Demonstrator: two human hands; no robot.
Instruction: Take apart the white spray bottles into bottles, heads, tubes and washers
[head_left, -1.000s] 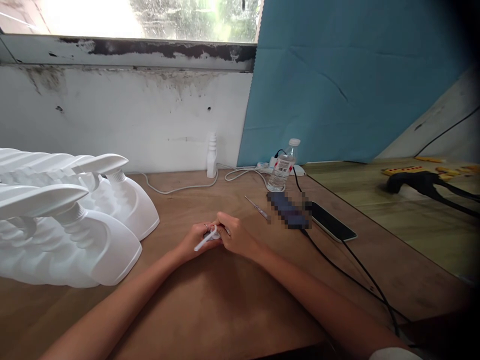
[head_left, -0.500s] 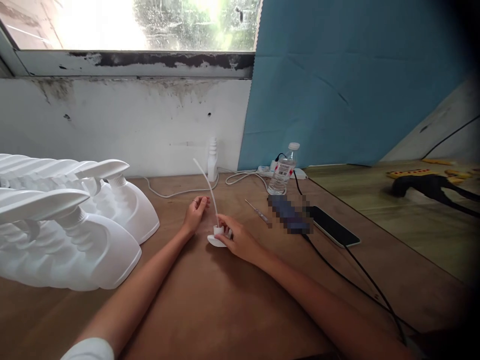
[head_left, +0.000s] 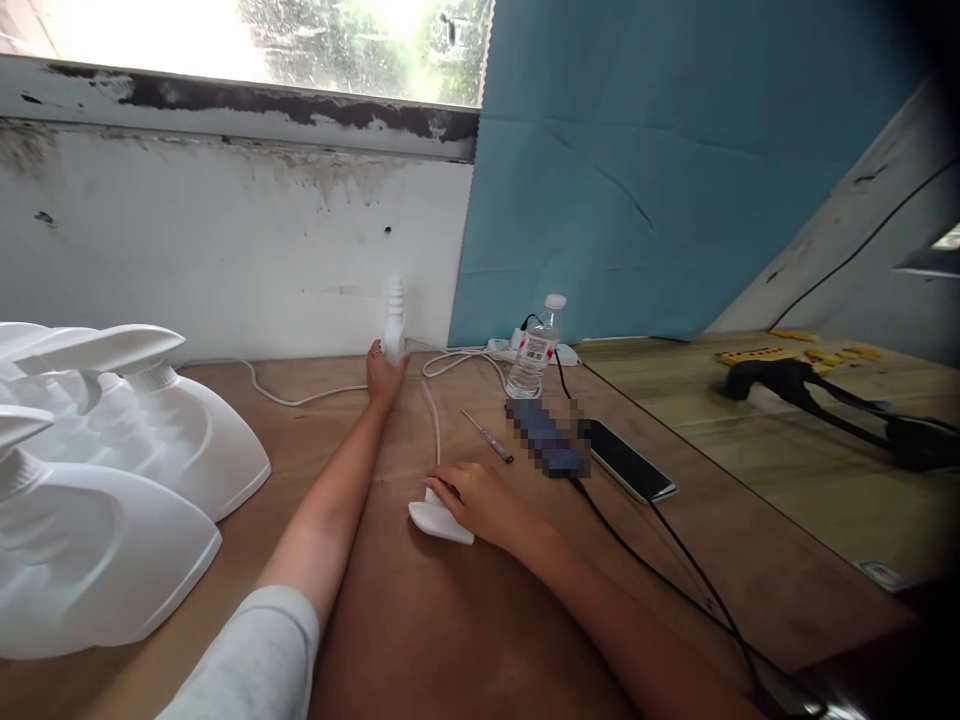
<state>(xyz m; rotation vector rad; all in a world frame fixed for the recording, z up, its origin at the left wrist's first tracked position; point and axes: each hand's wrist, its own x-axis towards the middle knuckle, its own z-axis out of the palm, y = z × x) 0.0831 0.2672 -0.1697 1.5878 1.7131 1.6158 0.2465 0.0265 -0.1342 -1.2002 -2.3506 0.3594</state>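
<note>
My left hand (head_left: 385, 376) is stretched out to the wall, its fingers closed around the lower part of a narrow, ribbed white bottle (head_left: 394, 318) that stands upright. Close in front of me, my right hand (head_left: 480, 497) grips a white trigger spray head (head_left: 441, 522). From the spray head a thin white dip tube (head_left: 436, 425) runs away from me, low over the table. Part of the spray head is hidden under my right fingers. On the left stand several white spray bottles (head_left: 180, 440) in rows, with spray heads fitted on top.
A screwdriver (head_left: 487, 437) lies right of the tube. Behind it stands a clear water bottle (head_left: 534, 350) beside a power strip (head_left: 568, 354). A blurred-out dark device (head_left: 546, 438) and a phone (head_left: 628, 460) trail black cables. A white cord (head_left: 300, 402) runs along the wall.
My left hand has reached forward from the table and taken hold of the white bottle. My right hand has tipped the spray head, so the tube points forward instead of up. The view has shifted right.
</note>
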